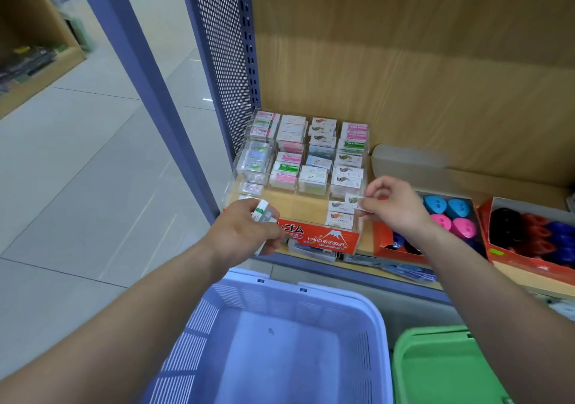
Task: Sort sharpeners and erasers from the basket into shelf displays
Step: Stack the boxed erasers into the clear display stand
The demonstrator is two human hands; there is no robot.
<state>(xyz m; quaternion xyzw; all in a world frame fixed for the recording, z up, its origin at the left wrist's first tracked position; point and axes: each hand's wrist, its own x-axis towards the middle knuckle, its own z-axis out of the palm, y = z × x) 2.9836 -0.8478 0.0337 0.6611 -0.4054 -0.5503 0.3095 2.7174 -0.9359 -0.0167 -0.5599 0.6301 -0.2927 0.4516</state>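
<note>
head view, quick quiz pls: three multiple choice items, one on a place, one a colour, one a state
1. Where is the box of pink and blue sharpeners relative to the eraser display?
A) to its left
B) to its right
C) on top of it

2. What colour is the display's front label?
A) red
B) green
C) black

3. What is the right hand doing?
A) hanging open and empty
B) holding a sharpener
C) pinching an eraser

1 B: the box stands off the display's right side.
2 A: its Hard Eraser label is red.
3 C: it pinches a small white eraser.
</note>
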